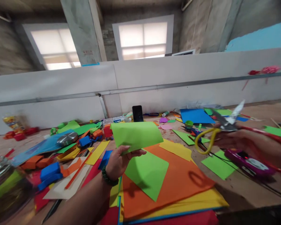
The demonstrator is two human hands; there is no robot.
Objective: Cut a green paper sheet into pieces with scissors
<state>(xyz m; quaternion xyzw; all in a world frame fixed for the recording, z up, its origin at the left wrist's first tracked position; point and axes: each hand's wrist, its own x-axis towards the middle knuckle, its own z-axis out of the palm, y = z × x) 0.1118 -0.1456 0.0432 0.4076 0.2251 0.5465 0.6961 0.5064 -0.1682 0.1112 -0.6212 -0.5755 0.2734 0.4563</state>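
My left hand (119,161), with a dark beaded bracelet at the wrist, pinches a light green sheet (137,134) by its lower left part and holds it up above the stack. In my right hand (250,140), blurred at the right, is a pair of scissors (224,125) with yellow and red handles and the blades apart, away from the sheet. Below the raised sheet, another green piece (148,172) lies on orange foam (182,184), over yellow sheets. A yellow piece (176,148) rests on the orange foam too.
A phone (137,113) stands upright at the back. Blue and orange folded pieces (50,172), a round metal tin (67,138) and a glass jar (8,190) are on the left. To the right are a purple device (249,164) with a cable and a blue glue gun (196,132).
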